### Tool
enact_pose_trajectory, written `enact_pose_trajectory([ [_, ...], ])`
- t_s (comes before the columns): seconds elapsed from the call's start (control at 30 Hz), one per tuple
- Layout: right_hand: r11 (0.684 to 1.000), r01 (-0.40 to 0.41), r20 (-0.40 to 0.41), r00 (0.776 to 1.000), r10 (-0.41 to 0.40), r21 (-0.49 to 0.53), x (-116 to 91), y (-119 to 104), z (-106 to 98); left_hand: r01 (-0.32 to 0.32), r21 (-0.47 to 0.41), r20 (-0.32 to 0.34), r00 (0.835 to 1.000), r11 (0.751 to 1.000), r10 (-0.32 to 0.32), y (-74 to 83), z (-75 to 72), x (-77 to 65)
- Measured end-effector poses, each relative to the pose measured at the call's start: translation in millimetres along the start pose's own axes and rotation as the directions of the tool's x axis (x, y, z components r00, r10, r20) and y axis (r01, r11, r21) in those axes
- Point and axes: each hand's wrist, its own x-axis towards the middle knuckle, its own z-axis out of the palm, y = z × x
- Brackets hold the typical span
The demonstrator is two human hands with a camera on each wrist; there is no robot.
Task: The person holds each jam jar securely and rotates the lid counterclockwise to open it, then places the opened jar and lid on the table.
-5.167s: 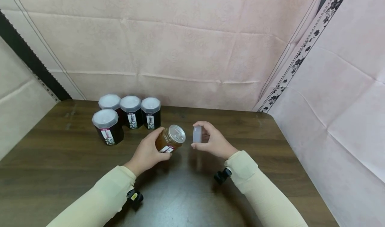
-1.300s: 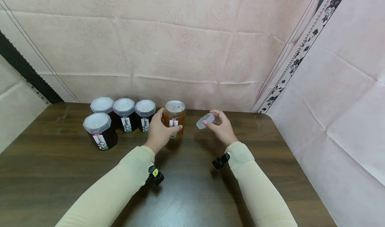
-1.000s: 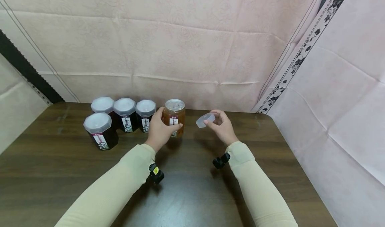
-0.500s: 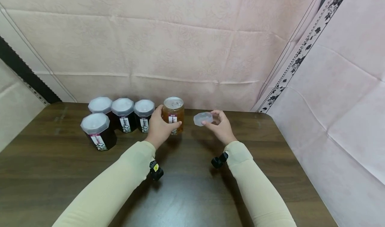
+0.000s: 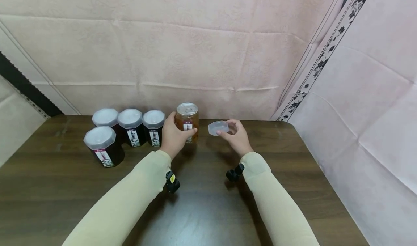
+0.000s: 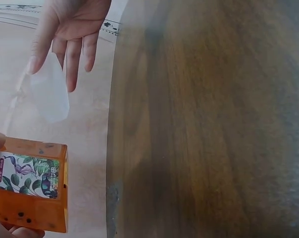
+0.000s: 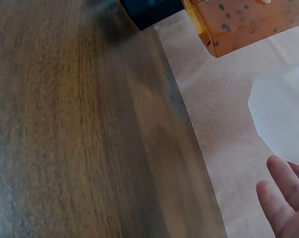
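My left hand (image 5: 172,135) grips an upright jar (image 5: 188,115) of orange jam with dark seeds, raised off the table. It has a silver pull-ring top, and its leafy printed label (image 6: 28,174) shows in the left wrist view. To its right, my right hand (image 5: 238,138) pinches a translucent octagonal lid (image 5: 217,127) between thumb and fingers. The lid lies nearly level, apart from the jar. In the right wrist view, the lid (image 7: 278,116) and the jar's seedy base (image 7: 238,29) are cut by the frame edge.
Several dark jars with whitish octagonal lids stand at the back left; the front one (image 5: 103,146) is closest to me, and another (image 5: 154,126) is beside my left hand. The brown wooden table (image 5: 202,202) meets a pale cloth backdrop (image 5: 195,58) behind.
Since the oldest frame, the jar has gone from tilted to upright and moved farther back. The lid has turned from edge-on to nearly level. Lately both have shifted only slightly.
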Motion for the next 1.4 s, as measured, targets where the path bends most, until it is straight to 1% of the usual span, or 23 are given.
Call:
enact_pose_trajectory([
  [0.17, 0.999, -0.027, -0.003, 1.0, 0.027, 0.025, 4, -2, 1, 0.0, 0.008, -0.013, 1.0, 1.0, 0.0, 0.6, 3.8, 5.6],
  [0.4, 0.998, -0.055, -0.006, 0.998, 0.055, 0.023, -4, -27, 0, -0.01, 0.004, -0.017, 1.0, 1.0, 0.01, -0.3, 8.3, 14.0],
  [0.47, 0.998, -0.064, -0.003, 0.998, 0.065, 0.028, -4, -27, 0, -0.01, 0.013, -0.019, 1.0, 1.0, 0.011, -1.6, 9.0, 16.6],
  [0.7, 0.999, -0.052, -0.023, 0.998, 0.052, 0.016, 20, 5, -2, -0.025, 0.025, -0.036, 0.999, 0.999, 0.026, -2.1, 12.4, 28.8],
  [0.8, 0.997, -0.072, -0.015, 0.997, 0.072, 0.035, 19, -5, -1, -0.025, 0.021, -0.042, 0.999, 0.999, 0.026, -3.2, 13.0, 31.2],
  [0.93, 0.995, -0.082, 0.004, 0.997, 0.082, 0.055, 16, -18, 3, -0.005, 0.019, -0.055, 0.998, 1.0, 0.006, -6.2, 12.8, 34.5],
  [1.03, 0.995, -0.09, 0.007, 0.996, 0.089, 0.049, 17, -20, 4, 0.004, 0.022, -0.066, 0.998, 1.0, -0.003, -8.3, 13.2, 37.8],
  [1.07, 0.994, -0.094, 0.005, 0.996, 0.094, 0.051, 18, -19, 4, 0.007, 0.022, -0.068, 0.998, 1.0, -0.006, -8.6, 13.2, 38.8],
  [1.3, 0.997, -0.08, -0.027, 0.996, 0.08, 0.018, 37, 10, 3, 0.032, 0.015, -0.078, 0.996, 0.999, -0.031, -8.2, 15.3, 42.9],
  [1.4, 0.996, -0.089, -0.042, 0.995, 0.091, 0.03, 40, 14, 4, 0.049, 0.015, -0.077, 0.996, 0.999, -0.048, -8.7, 17.6, 43.4],
])
